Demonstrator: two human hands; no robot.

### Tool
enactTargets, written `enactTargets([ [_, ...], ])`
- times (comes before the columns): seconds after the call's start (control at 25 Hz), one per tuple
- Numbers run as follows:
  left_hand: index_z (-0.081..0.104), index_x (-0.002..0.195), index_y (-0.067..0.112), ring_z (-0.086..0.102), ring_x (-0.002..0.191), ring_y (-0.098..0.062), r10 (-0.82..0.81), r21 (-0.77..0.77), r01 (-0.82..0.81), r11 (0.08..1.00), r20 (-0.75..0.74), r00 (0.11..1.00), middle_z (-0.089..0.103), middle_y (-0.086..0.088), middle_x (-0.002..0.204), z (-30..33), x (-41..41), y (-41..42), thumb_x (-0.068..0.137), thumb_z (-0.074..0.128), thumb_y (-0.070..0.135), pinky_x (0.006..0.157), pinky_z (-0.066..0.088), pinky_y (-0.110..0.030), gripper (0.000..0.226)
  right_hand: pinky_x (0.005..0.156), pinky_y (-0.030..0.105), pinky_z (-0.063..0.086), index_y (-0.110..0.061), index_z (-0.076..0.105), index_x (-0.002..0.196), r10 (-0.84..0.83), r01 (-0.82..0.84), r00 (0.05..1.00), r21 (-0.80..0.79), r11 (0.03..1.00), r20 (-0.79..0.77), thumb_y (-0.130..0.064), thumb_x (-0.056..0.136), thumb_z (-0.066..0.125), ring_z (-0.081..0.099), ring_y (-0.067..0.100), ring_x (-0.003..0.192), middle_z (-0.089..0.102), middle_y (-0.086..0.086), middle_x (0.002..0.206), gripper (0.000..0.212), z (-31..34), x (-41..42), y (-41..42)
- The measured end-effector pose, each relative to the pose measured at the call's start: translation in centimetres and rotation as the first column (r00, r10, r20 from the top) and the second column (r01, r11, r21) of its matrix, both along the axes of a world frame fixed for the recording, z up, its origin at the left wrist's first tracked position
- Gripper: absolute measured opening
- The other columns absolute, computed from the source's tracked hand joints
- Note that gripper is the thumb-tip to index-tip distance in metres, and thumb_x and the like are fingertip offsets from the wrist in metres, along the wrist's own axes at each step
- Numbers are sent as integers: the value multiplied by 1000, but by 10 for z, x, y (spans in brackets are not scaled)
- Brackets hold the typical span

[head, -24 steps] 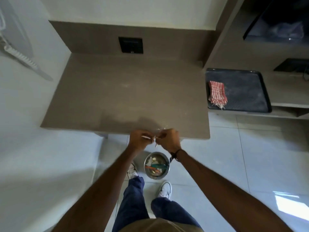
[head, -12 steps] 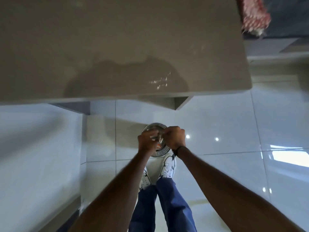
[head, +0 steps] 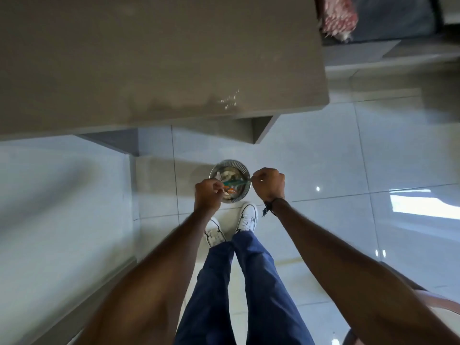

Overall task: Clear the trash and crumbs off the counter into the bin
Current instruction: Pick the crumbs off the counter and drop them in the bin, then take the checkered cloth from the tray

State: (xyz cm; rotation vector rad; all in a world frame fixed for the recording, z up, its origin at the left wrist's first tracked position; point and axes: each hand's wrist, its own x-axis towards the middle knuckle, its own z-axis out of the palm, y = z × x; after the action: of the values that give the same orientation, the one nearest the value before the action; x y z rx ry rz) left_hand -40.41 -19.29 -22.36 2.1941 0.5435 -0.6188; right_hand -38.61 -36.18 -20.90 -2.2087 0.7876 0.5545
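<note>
Both hands hang over the round, shiny metal bin [head: 230, 181] on the pale tiled floor. The left hand [head: 207, 192] and right hand [head: 268, 183] are curled closed; whether the fingers hold anything I cannot tell. White crumbs [head: 229, 100] lie near the grey-brown counter [head: 149, 58] edge.

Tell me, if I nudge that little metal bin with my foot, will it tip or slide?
The bin looks small, thin-walled and only part filled with scraps, so probably light. On the glossy floor tiles it would likely slide rather than tip; a push near its rim might topple it.
</note>
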Motion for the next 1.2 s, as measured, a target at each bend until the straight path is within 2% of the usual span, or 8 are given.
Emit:
enactTargets([
  [0.08, 82, 89, 5, 75, 91, -28, -63, -12, 64, 998, 81, 995, 81, -13, 95, 48, 14, -10, 84, 61, 3, 81, 57, -27, 22, 72, 22, 46, -19, 78, 80, -4, 3, 994, 13, 1000, 106, -13, 79, 56, 71, 27, 85, 79, 1, 88, 22, 48, 3, -3],
  [0.16, 81, 87, 9, 75, 88, -26, -115, -37, 125, 992, 190, 975, 81, -9, 93, 100, 38, -21, 84, 59, 5, 85, 60, -35, 22, 71, 23, 50, -18, 76, 79, 8, -7, 973, -4, 1000, 229, -15, 78, 57, 72, 26, 82, 79, 1, 84, 20, 99, 15, -8],
  [0.32, 79, 86, 12, 75, 83, -25, -182, -56, 224, 973, 411, 893, 81, -7, 88, 187, 101, -54, 82, 57, 5, 81, 62, -33, 23, 71, 33, 57, -19, 75, 87, -22, 49, 896, -48, 998, 444, -23, 81, 60, 70, 27, 76, 77, 3, 80, 17, 185, 59, -21],
  [0.52, 73, 109, 17, 72, 84, -20, -169, -153, 266, 952, 462, 870, 76, -3, 109, 244, 222, -128, 85, 65, 14, 90, 61, -36, 25, 76, 31, 57, -18, 74, 94, -145, 187, 798, -12, 982, 585, -28, 80, 64, 71, 22, 79, 78, 2, 84, 20, 248, 164, -88],
  [0.64, 63, 128, 12, 71, 92, -23, -195, -181, 298, 937, 437, 878, 68, -9, 129, 245, 248, -148, 88, 68, 11, 96, 58, -37, 40, 82, 35, 57, -12, 71, 111, -142, 188, 831, -30, 982, 538, -29, 81, 67, 71, 31, 94, 78, 11, 98, 35, 251, 195, -120],
  [0.84, 56, 135, 6, 67, 117, -36, -253, -198, 322, 926, 310, 917, 66, -20, 132, 198, 342, -225, 90, 66, 6, 101, 54, -50, 46, 98, 39, 48, -6, 56, 133, -138, 154, 949, -36, 987, 282, -28, 81, 66, 60, 36, 122, 69, 18, 124, 57, 195, 300, -200],
  [1.04, 37, 148, 9, 61, 118, -43, -368, 48, 365, 930, 154, 917, 58, -27, 134, 155, 410, -279, 92, 59, 11, 100, 53, -47, 60, 99, 44, 48, -3, 58, 127, -69, 70, 996, -14, 997, 53, -33, 86, 62, 59, 40, 122, 63, 22, 128, 51, 134, 379, -241],
  [1.2, 41, 139, 12, 55, 122, -44, -334, 60, 331, 942, 55, 941, 43, -25, 142, 143, 430, -302, 93, 59, 16, 102, 51, -48, 50, 94, 44, 55, -6, 72, 107, 75, -76, 997, 78, 994, 17, -30, 89, 59, 68, 37, 107, 74, 20, 110, 32, 116, 414, -251],
])
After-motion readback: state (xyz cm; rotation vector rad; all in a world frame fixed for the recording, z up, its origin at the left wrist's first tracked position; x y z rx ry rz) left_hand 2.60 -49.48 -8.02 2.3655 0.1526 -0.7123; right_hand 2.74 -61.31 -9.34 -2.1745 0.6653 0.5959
